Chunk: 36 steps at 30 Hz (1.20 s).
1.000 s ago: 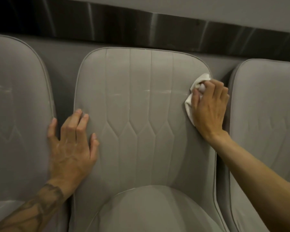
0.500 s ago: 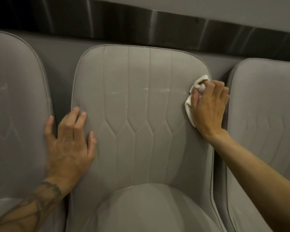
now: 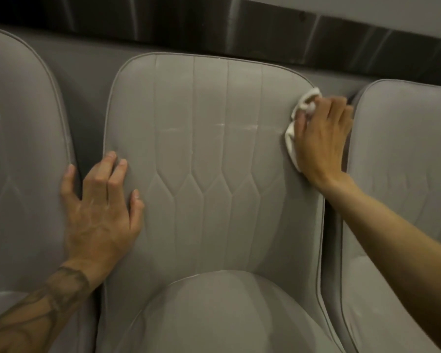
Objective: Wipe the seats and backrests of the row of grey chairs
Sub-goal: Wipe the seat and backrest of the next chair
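The right hand point(image 3: 321, 138) lies palm-down on a crumpled white cloth point(image 3: 291, 145), its fingers bent over the bunched upper part and pinning it to the upper right edge of the middle chair's backrest point(image 3: 214, 149); the cloth shows above the fingertips and along the thumb side of the hand, and the outer fingers reach into the narrow dark gap beside the right chair point(image 3: 405, 161); the bare right forearm runs in from the lower right corner, crossing the front of that chair. The left hand point(image 3: 99, 212) holds nothing; it rests spread on the lower left edge of the same backrest, fingers slightly arched with the tips pressing the fabric, thumb out to the right, and the little finger stretched across the gap to touch the rim of the left chair point(image 3: 18, 149); its forearm carries a dark tattoo point(image 3: 49, 301). The backrest is grey with vertical stitched seams that turn into pointed shapes lower down, and a faint pale streak crosses it at about the height of the cloth; the rounded seat point(image 3: 227, 314) sits below it. Behind the three chairs runs a grey wall panel point(image 3: 87, 72) topped by a dark, shiny metal strip point(image 3: 239, 29).
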Available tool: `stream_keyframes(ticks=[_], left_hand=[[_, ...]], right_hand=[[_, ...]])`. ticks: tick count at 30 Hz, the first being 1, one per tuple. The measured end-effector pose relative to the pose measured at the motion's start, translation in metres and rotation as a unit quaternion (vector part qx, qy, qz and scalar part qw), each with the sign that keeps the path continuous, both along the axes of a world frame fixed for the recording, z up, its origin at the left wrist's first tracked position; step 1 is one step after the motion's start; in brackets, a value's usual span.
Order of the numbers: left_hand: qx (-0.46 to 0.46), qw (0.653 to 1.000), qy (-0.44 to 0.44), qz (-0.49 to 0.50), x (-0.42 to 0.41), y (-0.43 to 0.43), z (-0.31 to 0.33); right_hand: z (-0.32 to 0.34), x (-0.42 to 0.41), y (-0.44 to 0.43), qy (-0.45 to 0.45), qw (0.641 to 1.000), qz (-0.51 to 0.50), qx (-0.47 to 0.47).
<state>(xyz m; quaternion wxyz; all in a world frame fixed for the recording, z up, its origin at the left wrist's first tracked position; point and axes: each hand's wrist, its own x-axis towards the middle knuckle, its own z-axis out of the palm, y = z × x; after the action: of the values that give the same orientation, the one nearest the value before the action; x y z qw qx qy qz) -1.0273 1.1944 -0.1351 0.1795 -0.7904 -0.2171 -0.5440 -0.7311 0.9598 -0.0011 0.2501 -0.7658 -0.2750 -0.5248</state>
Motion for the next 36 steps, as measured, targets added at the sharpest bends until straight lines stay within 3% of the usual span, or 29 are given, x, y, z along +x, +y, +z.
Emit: stream_keyframes(ticks=[2, 5, 12, 15, 18, 20, 23, 27, 32, 34, 36], left_hand=[[0.000, 1.000, 0.002, 0.004, 0.000, 0.001, -0.001], [0.006, 1.000, 0.006, 0.003, 0.000, 0.002, -0.001], [-0.002, 1.000, -0.004, -0.005, 0.000, 0.002, -0.002], [-0.003, 1.000, 0.000, -0.004, -0.001, 0.002, 0.000], [0.001, 1.000, 0.000, -0.002, -0.001, 0.003, -0.001], [0.003, 1.000, 0.000, -0.004, -0.001, 0.004, -0.002], [0.001, 1.000, 0.002, 0.002, 0.000, 0.005, -0.003], [-0.001, 1.000, 0.000, -0.001, 0.001, 0.004, -0.003], [0.002, 1.000, -0.001, 0.002, 0.000, 0.005, -0.003], [0.000, 1.000, 0.000, 0.002, 0.001, 0.005, -0.003], [0.002, 1.000, 0.002, 0.008, 0.001, 0.006, -0.003]], right_hand=[[0.018, 0.007, 0.010, 0.005, 1.000, -0.003, 0.022], [-0.007, 0.004, 0.006, -0.001, 0.998, -0.008, 0.056], [-0.127, -0.025, -0.048, -0.033, 0.995, 0.039, -0.080], [-0.096, -0.017, -0.039, -0.077, 0.992, 0.036, -0.094], [-0.050, -0.006, -0.014, -0.091, 0.995, -0.003, -0.042], [-0.054, -0.007, -0.010, -0.083, 0.996, -0.009, -0.022], [-0.108, -0.021, -0.034, -0.094, 0.990, 0.032, -0.099], [-0.149, -0.036, -0.065, -0.133, 0.948, 0.078, -0.278], [-0.109, -0.027, -0.043, -0.113, 0.970, 0.052, -0.211], [-0.128, -0.031, -0.042, -0.105, 0.975, 0.043, -0.192], [-0.168, -0.039, -0.051, -0.125, 0.959, 0.056, -0.247]])
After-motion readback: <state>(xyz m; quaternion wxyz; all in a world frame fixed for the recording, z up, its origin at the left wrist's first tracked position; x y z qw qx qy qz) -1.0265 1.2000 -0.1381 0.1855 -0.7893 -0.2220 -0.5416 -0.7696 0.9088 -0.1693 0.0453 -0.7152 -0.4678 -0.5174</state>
